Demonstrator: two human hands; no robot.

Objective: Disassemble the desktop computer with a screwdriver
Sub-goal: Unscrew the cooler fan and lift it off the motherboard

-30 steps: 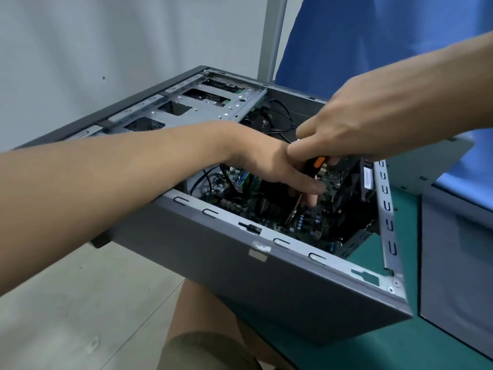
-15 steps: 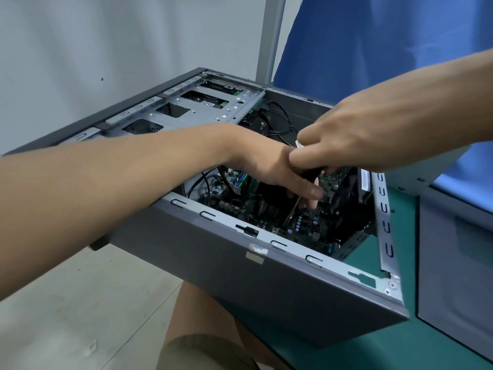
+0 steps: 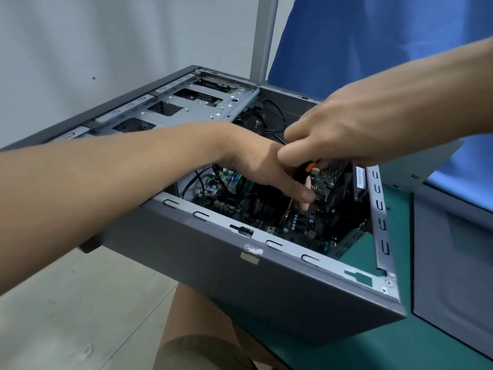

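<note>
Right hand (image 3: 346, 129) and left hand (image 3: 266, 166) tight round the screwdriver (image 3: 302, 170), shaft down inside the open case (image 3: 240, 279)

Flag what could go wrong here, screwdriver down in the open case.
1. The screwdriver tip sits among small motherboard parts; a slip could gouge them.
2. The case overhangs the table edge; with the right hand on the handle and left hand at the shaft, pushing down might tip it.

We log grey case (image 3: 240, 276), green motherboard (image 3: 301, 222), 2-tone black-orange screwdriver (image 3: 302, 170), teal table (image 3: 400, 236), blue cloth (image 3: 373, 36) behind, pale grey wall (image 3: 80, 36).
</note>
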